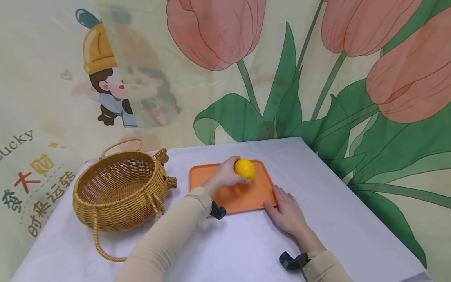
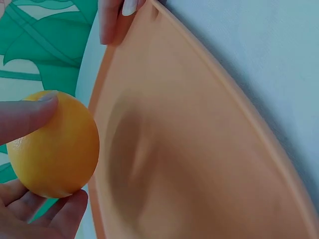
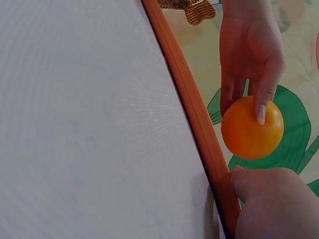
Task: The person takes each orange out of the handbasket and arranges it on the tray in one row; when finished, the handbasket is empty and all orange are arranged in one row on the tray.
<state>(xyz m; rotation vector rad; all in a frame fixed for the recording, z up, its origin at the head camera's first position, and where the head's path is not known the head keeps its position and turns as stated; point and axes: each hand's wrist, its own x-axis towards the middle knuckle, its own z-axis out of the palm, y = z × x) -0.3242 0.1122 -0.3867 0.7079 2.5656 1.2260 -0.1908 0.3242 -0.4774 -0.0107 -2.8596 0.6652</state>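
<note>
Behind our white-covered table (image 1: 331, 207) hangs a tulip-printed backdrop (image 1: 225, 31), and we see white cloth running from the orange tray (image 1: 243, 197) out to the table's right edge. Our left hand (image 1: 227, 172), its thumb and fingers curled round the yellow-orange fruit (image 1: 244, 169), holds it raised over the tray. Our right hand (image 1: 287, 211), fingers nearly straight, touches the rim at the near right corner, while the wicker basket (image 1: 119, 215) stands left, apart from the tray's edge.

A white-clothed table (image 1: 246, 250) bears a rectangular orange tray (image 1: 243, 197) beneath the left hand (image 1: 228, 173). Left of that hand stands a brown pig-shaped wicker basket (image 1: 119, 213).
</note>
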